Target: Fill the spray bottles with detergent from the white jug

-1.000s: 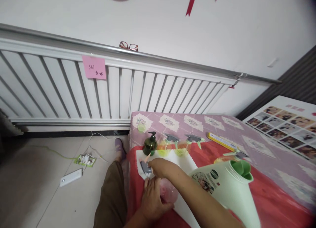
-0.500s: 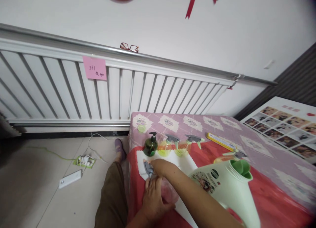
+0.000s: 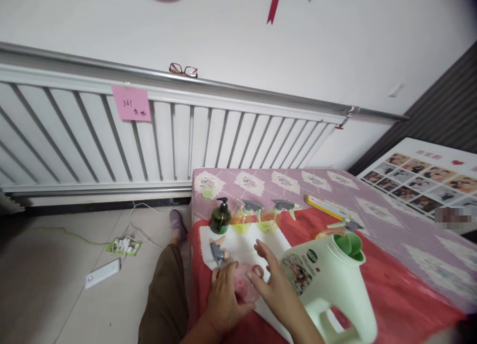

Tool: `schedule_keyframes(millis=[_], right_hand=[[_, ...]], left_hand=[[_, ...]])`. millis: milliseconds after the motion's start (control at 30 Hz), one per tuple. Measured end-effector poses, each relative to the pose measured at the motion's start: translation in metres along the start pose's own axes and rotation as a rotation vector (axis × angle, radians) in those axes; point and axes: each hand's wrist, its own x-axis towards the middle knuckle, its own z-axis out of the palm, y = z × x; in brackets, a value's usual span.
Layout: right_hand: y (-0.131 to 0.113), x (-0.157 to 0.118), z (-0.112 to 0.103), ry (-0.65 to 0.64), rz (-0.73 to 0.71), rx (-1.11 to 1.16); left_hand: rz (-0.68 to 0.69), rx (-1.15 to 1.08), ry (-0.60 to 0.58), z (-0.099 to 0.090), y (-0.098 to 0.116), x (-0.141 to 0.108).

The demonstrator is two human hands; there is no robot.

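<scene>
A clear pink spray bottle point(image 3: 246, 283) without its top is at the near part of a white cloth point(image 3: 244, 242), its round mouth facing up and to the right. My left hand point(image 3: 226, 295) curls around the bottle's left side. To the bottle's right is my right hand point(image 3: 275, 279), fingers apart, with the thumb close to the mouth; whether it touches cannot be made out. A grey spray head point(image 3: 216, 251) with a peach-coloured collar and trigger lies on the cloth beyond my left fingertips. A large pale green jug point(image 3: 335, 279) stands just right of my right hand.
A dark green pump bottle point(image 3: 220, 217) and two yellowish spray bottles point(image 3: 244, 222) line the cloth's far edge. Further right lie another spray bottle point(image 3: 337, 230) and a yellow box point(image 3: 328, 207). Beyond the table runs a radiator point(image 3: 216, 135). A power strip point(image 3: 124, 245) lies on the floor.
My right hand has drawn back from the spray head, which now lies on the cloth, to the bottle's right side. The bottle's bare mouth now shows. My left hand stays at the bottle.
</scene>
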Motion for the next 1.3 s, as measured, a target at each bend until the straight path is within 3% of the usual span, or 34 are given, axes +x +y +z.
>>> schedule_keyframes(millis=[133,400,667,833,933,1067,1300], right_hand=[[0.029,-0.030,0.023,-0.010,0.177,0.240],[0.040,-0.035,0.060,0.125,0.213,0.250],[0.065,-0.036,0.045,0.280,0.128,0.134],[0.072,-0.041,0.050,0.290,0.086,0.106],[0.072,-0.042,0.053,0.312,0.064,0.092],[0.072,-0.041,0.054,0.306,0.064,0.061],[0.072,-0.043,0.055,0.315,0.071,0.051]], left_hand=[[0.016,0.052,0.023,0.005,-0.003,-0.002],[0.015,0.165,0.013,0.009,-0.005,-0.002],[0.035,0.184,-0.073,0.005,-0.003,-0.003],[0.071,0.176,0.016,-0.010,-0.003,-0.004],[0.008,0.215,0.124,-0.032,-0.007,0.007],[-0.068,0.269,0.164,-0.058,-0.013,0.032],[-0.160,0.402,0.126,-0.054,-0.005,0.053]])
